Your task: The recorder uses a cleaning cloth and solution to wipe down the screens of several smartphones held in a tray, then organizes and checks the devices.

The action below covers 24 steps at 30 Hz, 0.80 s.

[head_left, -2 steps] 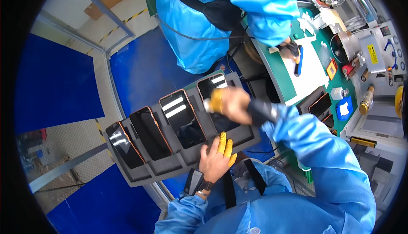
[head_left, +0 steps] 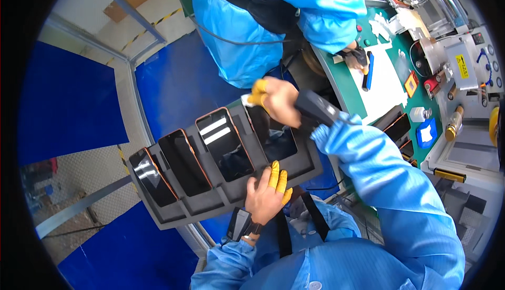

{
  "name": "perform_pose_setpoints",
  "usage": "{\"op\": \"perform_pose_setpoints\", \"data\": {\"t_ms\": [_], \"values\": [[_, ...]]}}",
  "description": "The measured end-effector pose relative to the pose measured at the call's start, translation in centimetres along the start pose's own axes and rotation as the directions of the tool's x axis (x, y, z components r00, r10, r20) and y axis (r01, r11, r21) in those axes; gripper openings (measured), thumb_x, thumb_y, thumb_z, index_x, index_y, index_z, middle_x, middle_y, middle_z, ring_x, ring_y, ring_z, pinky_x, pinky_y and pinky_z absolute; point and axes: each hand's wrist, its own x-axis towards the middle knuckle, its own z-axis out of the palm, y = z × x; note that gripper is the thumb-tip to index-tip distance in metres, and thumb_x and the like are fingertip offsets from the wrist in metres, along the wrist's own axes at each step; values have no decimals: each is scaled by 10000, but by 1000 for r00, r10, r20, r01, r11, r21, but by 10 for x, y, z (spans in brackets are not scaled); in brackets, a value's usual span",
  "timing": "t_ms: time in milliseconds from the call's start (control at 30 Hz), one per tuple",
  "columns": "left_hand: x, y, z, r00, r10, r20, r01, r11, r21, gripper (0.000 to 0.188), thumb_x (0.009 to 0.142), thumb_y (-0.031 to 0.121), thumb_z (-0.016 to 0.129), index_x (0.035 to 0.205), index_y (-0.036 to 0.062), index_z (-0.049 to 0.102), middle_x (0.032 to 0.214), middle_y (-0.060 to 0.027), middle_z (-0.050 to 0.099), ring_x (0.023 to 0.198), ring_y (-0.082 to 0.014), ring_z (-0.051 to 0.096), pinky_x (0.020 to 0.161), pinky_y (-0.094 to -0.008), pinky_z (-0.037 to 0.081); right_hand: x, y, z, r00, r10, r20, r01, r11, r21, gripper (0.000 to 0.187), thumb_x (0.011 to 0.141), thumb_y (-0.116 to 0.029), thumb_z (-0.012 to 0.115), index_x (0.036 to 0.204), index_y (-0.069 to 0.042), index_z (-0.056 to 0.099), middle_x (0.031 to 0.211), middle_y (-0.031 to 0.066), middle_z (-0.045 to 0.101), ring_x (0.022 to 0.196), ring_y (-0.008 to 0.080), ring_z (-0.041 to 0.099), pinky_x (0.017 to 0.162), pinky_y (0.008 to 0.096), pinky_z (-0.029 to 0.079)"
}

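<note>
A grey foam tray [head_left: 210,203] lies tilted across the middle, with several smartphones in its slots, each with an orange edge. My right hand [head_left: 281,101], yellow covers on its fingertips, is over the upper end of the rightmost phone [head_left: 279,140] and hides part of it. Its closed fingers pinch a small white wipe-like piece [head_left: 245,100], blurred by motion. My left hand [head_left: 263,199], also with yellow finger covers, lies with fingers stretched on the tray's near edge, just below that phone. Left of it sit a glossy black phone [head_left: 223,142] and two others [head_left: 185,163].
Across from me a co-worker in blue [head_left: 236,53] reaches to the green bench [head_left: 336,85], a gloved hand [head_left: 355,58] beside a blue bar-shaped tool [head_left: 369,71]. At right are another phone tray [head_left: 386,124], a small bottle [head_left: 419,114] and a machine [head_left: 463,69].
My right hand has moved up and slightly left along the rightmost phone, taking the white piece to its upper end. My left hand stays almost in place.
</note>
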Motion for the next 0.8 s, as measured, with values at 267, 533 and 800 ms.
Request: {"op": "perform_pose_setpoints", "data": {"t_ms": [267, 533, 800], "values": [[-10, -4, 9, 999, 15, -46, -17, 999, -43, 398, 706, 322, 670, 1013, 73, 623, 1119, -104, 566, 1069, -250, 483, 819, -446, 376, -94, -18, 18, 878, -396, 269, 444, 884, -148, 255, 608, -117, 644, 849, -34, 653, 773, 35, 517, 742, 178, 533, 564, 278, 486], [-18, -2, 14, 985, -19, -174, 16, 1000, -21, 422, 695, 341, 693, 1021, 87, 606, 1125, -115, 563, 1116, -291, 456, 948, -604, 289, -95, -5, -13, 719, -478, 505, 522, 851, 62, 138, 646, -105, 659, 710, 15, 645, 744, 71, 535, 794, 220, 557, 617, 286, 531], [-13, 2, 15, 999, -37, -24, 40, 990, 134, 467, 709, 392, 639, 1075, 103, 609, 1204, -66, 540, 1228, -269, 382, 939, -650, 251, -90, -5, -37, 599, -381, 704, 577, 815, -50, 138, 590, -165, 615, 608, -31, 588, 754, 82, 542, 748, 230, 521, 622, 302, 489]]}}
